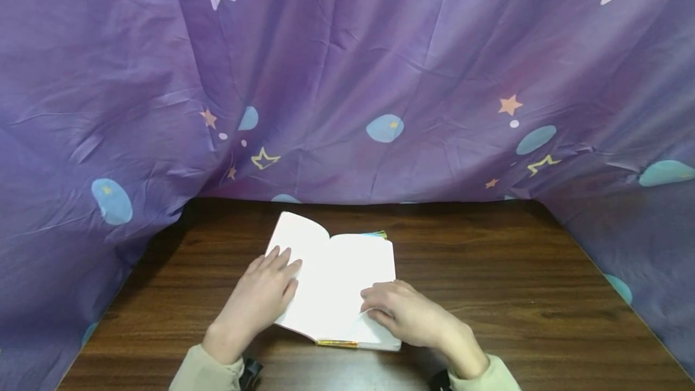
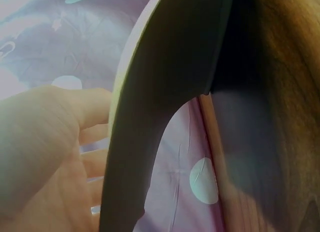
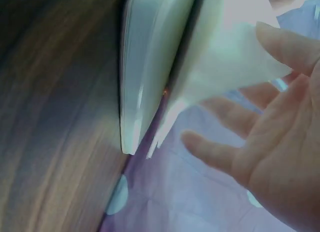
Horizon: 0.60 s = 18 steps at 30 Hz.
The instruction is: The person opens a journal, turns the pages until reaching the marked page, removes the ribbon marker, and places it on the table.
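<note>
Lying open on the wooden table [image 1: 488,270], nearer its front edge than its back edge and a little left of the middle, is a white-paged book [image 1: 336,276] seen from the head camera. The left hand [image 1: 260,297] rests flat on the left page with its fingers straight and together, pressing the page down rather than grasping anything. The right hand [image 1: 404,312] sits at the lower corner of the right page, fingers bent, with a lifted page corner [image 1: 369,314] between thumb and fingers. A strip of coloured cover shows at the book's front edge and at its far right corner. Purple cloth [image 1: 347,77] printed with stars and blue blobs hangs behind the table's back edge and down both sides. Pale green sleeves cover both wrists.

From the left wrist camera, the palm and fingers of the left hand [image 2: 50,157] appear at the left, extended, beside a dark curved edge that is probably the book's cover, though the picture is too blurred to be sure. Patterned cloth and brown wood lie beyond.

From the right wrist camera, the book's stacked page block [image 3: 145,77] stands against the table, and one loose page [image 3: 225,77] curls away from it, touched by the thumb and fingertips of the right hand [image 3: 270,127], whose other fingers are spread loosely.
</note>
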{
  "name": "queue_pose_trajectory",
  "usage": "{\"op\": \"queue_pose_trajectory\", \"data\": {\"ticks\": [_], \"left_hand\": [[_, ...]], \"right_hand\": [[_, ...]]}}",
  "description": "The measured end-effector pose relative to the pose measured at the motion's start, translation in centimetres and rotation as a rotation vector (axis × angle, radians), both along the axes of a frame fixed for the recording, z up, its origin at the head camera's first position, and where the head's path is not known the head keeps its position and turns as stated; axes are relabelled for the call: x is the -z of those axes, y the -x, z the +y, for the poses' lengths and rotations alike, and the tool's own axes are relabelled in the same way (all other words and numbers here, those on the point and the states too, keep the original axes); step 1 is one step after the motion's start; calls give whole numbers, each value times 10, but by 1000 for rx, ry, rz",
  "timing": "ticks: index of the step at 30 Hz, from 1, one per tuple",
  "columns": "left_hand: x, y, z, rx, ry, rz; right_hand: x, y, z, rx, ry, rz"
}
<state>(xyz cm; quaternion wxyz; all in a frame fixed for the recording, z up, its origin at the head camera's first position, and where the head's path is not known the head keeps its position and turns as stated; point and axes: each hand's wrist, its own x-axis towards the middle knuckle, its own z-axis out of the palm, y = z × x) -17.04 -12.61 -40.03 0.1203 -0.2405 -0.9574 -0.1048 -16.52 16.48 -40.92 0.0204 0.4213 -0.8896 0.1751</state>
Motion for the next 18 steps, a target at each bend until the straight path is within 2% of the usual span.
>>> {"op": "queue_pose_trajectory", "data": {"ticks": [6,8,12,15,18], "left_hand": [[-2,1,0,18,-2,72],[-3,2,-1,23,-4,106],[-3,2,-2,30,-13,142],[-4,1,-2,37,-29,151],[-5,1,-2,49,-46,163]], "right_hand": [[-4,-5,-6,114,91,57],[-4,-5,-13,161,153,85],[-4,-8,-37,314,327,143],[-4,-10,-57,415,449,117],[-6,-12,-72,461,503,45]]}}
